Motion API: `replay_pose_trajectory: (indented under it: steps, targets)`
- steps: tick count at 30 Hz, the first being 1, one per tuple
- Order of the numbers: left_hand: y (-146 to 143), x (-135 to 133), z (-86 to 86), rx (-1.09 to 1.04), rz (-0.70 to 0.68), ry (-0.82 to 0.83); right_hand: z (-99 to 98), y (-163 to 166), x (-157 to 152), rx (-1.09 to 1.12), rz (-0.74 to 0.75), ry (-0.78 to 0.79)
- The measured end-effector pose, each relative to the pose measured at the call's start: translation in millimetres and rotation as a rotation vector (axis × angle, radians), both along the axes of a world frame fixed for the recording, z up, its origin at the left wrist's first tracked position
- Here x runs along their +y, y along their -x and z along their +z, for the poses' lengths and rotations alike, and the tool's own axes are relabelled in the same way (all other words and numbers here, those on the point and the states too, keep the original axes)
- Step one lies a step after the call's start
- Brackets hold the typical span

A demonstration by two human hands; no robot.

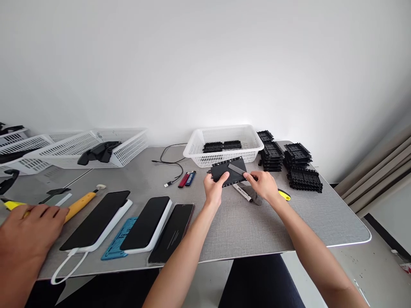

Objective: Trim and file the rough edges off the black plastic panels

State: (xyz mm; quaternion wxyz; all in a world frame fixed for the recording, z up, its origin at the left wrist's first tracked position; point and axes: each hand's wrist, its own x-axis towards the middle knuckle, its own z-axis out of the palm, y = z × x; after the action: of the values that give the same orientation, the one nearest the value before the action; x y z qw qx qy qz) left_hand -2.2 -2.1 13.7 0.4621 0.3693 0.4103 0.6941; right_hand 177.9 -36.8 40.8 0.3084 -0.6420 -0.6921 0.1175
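My left hand [213, 188] grips the near left corner of a black plastic panel [221, 170] with notched edges, thumb on top. The panel is tilted above the table. In my right hand [261, 185] is a flat grey metal file [236, 169], lying across the panel's smooth face; its handle is mostly hidden by my fingers. Below the panel lie a white marker pen [243, 193] and a crumpled grey cloth [257, 197]. A yellow and black handle [284, 195] rests just right of my right wrist.
Behind is a white basket [224, 160] holding black panels. Stacks of panels [272, 155] [305, 179] stand right. Lighters [184, 179], a cable [175, 162] and several phones [146, 224] lie left. Another person's hand [32, 229] holds an orange-handled tool [80, 205]. More baskets [128, 147] stand back left.
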Motion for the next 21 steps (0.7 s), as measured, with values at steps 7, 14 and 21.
replay_pose_trajectory:
  steps: [7, 14, 21]
  targets:
    - [4.0, 2.9, 1.6, -0.007, 0.030, -0.005, -1.1, -2.3, 0.7, -0.034, -0.011, 0.022]
    - [1.7, 1.6, 1.1, -0.021, 0.030, 0.000, -1.4, -1.9, 1.4, -0.050, 0.010, 0.028]
    - [1.2, -0.5, 5.0, -0.019, 0.031, 0.004, -1.5, -3.1, 0.6, -0.050, 0.009, 0.009]
